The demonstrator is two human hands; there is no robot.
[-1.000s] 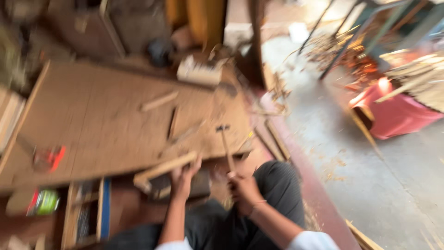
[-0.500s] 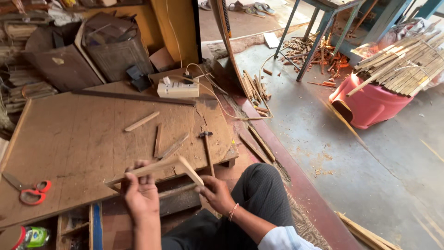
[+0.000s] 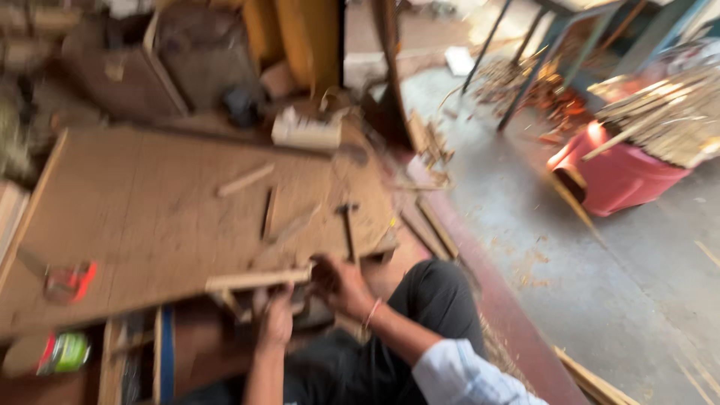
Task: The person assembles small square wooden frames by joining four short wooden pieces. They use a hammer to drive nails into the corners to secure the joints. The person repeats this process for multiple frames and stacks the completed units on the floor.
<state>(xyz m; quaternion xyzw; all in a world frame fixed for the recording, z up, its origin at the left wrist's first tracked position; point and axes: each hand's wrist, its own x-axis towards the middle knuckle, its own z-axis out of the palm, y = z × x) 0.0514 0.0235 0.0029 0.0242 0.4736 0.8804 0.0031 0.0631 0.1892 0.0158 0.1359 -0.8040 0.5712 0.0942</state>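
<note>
A wooden strip (image 3: 259, 280) lies level at the near edge of the table (image 3: 150, 217). The left hand (image 3: 276, 321) and the right hand (image 3: 339, 283) grip it with closed fingers. A hammer (image 3: 348, 225) lies just beyond the right hand.

Red-handled scissors (image 3: 66, 279) and a hammer (image 3: 347, 227) lie on the board (image 3: 150, 210).

You are in a rough woodworking workshop. A worn wooden counter (image 3: 150, 217) carries a hammer (image 3: 347, 225) and wood strips (image 3: 245, 180); shavings litter the concrete floor (image 3: 600, 285) beside a red tub (image 3: 615, 176) of sticks.
</note>
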